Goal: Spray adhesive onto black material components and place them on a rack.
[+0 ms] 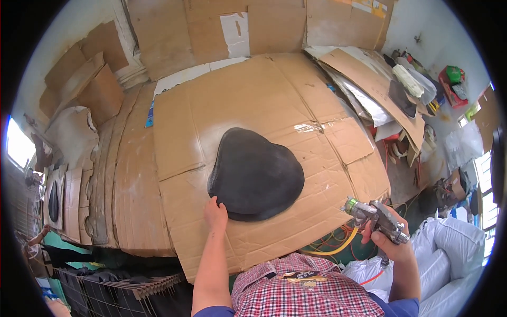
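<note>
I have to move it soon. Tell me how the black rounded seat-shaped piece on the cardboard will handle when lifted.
The black rounded seat-shaped piece probably holds its domed form, so it seems fairly stiff. Its matte surface likely grips rather than slips. The left hand rests at its edge; lying broad on the brown cardboard sheet, it should not roll.

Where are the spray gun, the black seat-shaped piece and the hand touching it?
spray gun (377,217), head view, metal body.
black seat-shaped piece (256,174), head view, middle of top.
left hand (215,213), head view, back of hand.

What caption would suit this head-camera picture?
Left hand steadies a black seat-shaped pad on cardboard sheet; right hand grips a spray gun.
</note>
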Tool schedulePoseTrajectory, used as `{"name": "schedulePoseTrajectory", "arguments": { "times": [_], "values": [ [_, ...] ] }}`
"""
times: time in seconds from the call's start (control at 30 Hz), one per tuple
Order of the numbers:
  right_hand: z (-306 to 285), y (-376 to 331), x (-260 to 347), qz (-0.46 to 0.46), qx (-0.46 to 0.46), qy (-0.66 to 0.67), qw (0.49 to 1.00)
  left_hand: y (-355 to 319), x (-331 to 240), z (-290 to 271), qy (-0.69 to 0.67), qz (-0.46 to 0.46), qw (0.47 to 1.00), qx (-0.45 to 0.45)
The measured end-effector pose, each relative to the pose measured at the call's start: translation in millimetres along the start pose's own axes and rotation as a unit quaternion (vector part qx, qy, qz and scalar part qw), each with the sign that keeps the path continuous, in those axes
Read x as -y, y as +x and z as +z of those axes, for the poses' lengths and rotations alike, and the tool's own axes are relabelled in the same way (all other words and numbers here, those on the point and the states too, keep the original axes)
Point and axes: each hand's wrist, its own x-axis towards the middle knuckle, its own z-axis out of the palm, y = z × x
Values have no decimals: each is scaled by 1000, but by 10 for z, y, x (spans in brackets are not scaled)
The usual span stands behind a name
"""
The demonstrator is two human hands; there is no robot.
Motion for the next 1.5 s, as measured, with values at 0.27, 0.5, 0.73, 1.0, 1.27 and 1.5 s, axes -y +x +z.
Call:
{"name": "schedulePoseTrajectory", "arguments": {
  "times": [0.27, 0.5, 0.73, 1.0, 1.27, 1.5],
  "values": [
    [-210, -160, 11, 90, 84, -60, 991, 4, -133, 93, 26, -4, 1000, -17],
    [-218, -171, 65, 59, 121, -30, 990, -18, -308, 68, 17, -23, 1000, 1],
    [-425, -407, -58, 56, -42, -16, 997, 62, -301, 151, -303, -209, 929, 44],
    [-296, -289, -118, 31, -68, 21, 997, 21, -298, 306, -511, -328, 794, 0],
    [-548, -500, -230, 73, 54, -59, 994, -145, -237, 307, -533, -320, 779, 78],
    [-404, -41, -337, 23, -31, 24, 999, -92, -532, 123, -570, -282, 766, 97]
  ]
}}
